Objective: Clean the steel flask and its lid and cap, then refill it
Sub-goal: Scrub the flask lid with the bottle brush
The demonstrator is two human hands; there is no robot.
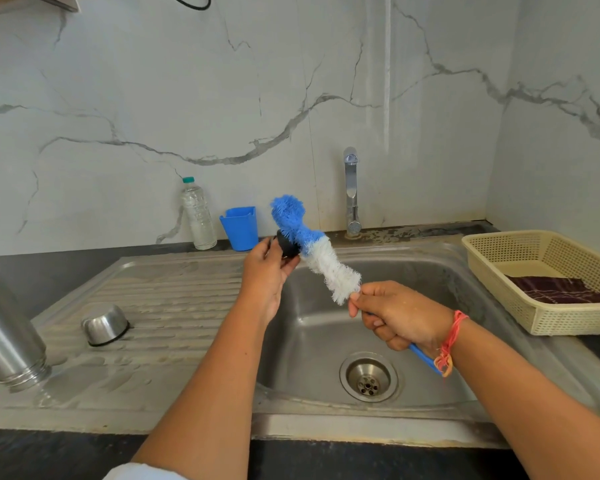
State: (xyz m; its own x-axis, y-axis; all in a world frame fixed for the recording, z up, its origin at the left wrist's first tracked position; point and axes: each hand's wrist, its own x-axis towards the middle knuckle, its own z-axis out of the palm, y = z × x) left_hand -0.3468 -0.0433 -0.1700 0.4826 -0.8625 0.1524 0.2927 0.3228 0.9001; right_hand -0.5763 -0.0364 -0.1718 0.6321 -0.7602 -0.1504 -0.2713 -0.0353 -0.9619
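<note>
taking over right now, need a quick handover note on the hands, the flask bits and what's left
Left hand holds the small black round lid above the steel sink.
Right hand grips the handle of the blue-and-white bristle bottle brush, bristles against the lid.
Steel flask leans mouth down on the wet drainboard; domed steel cap sits upside down beside it.
Done: flask and cap look washed and draining.
To do: finish the lid, rinse, reassemble, refill.

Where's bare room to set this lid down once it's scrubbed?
The ribbed drainboard is bare between the steel cap and the basin, and back toward the blue cup. The basin floor around the drain is bare too. Crowded: front left, by the flask.
</note>
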